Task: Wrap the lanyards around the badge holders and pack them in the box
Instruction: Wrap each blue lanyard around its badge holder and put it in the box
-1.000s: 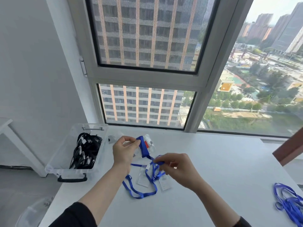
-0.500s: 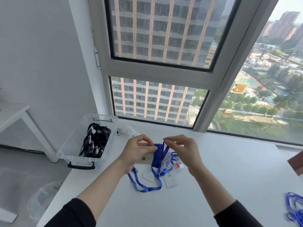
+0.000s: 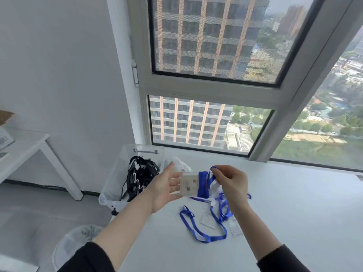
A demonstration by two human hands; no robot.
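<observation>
My left hand holds a clear badge holder above the white table, fingers behind it. A blue lanyard is wound several turns around the holder's right part. My right hand pinches the lanyard's free end just right of the holder. On the table below lie more blue lanyards with clear badge holders. A clear plastic box stands at the table's left edge, with black lanyards inside.
The white table runs along a large window. A crumpled clear bag lies beside the box. A second white table stands to the left. A round clear lid or tub sits on the floor below.
The view has swung left. More turns of blue lanyard now sit on the holder, which my left hand holds flat, and my right hand has pulled the strap's end over to the right.
</observation>
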